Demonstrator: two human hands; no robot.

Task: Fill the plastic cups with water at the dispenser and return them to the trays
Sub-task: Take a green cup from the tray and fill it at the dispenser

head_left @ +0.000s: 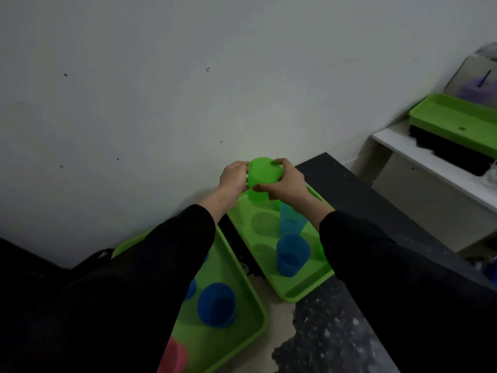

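Fingers [262,187] of the left hand [233,180] and the right hand [289,184] are wrapped round a green cup [265,175], so it's held up over the far end of a green tray [304,289] on the counter [349,332]. A teal cup [291,219] and a blue cup [293,254] are stood in that tray. A second tray [250,305], just to the left, is loaded with another blue cup [216,304] and a pink cup [173,356].

The long, plain black fabric left sleeve [139,270] and the matching right sleeve [403,278] cover both arms. Each sleeve ends in a straight, unmarked cuff [208,215]. Beyond the cuff, the left hand [233,179] and right hand [289,185] are bare.
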